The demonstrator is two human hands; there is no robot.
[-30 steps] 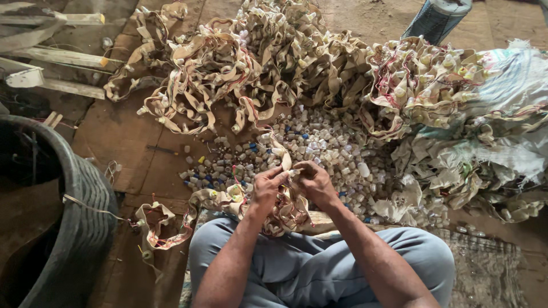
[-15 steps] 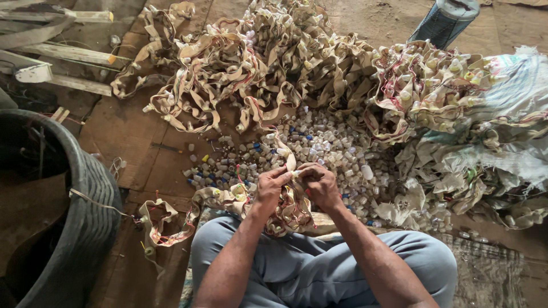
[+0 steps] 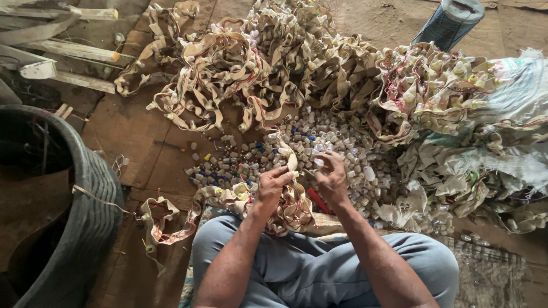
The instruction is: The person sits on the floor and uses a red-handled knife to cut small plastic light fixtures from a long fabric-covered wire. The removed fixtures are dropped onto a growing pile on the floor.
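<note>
Head view, strip: tan strip [image 3: 288, 197] studded with small caps is lying at lower centre, draping onto the lap.
Left hand [image 3: 273, 185]: fingers pinching the strip.
Right hand [image 3: 331, 178]: fingers curling narrow around a small cap, contents unclear.
Handling: seemingly light, floppy; best gripped beside a cap.

One head-worn view looks steeply down, close over the seated person's lap, onto the floor ahead.

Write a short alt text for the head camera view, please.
A seated person's left hand grips a beige strip studded with small caps, the right hand beside it, above a pile of loose caps.
</note>
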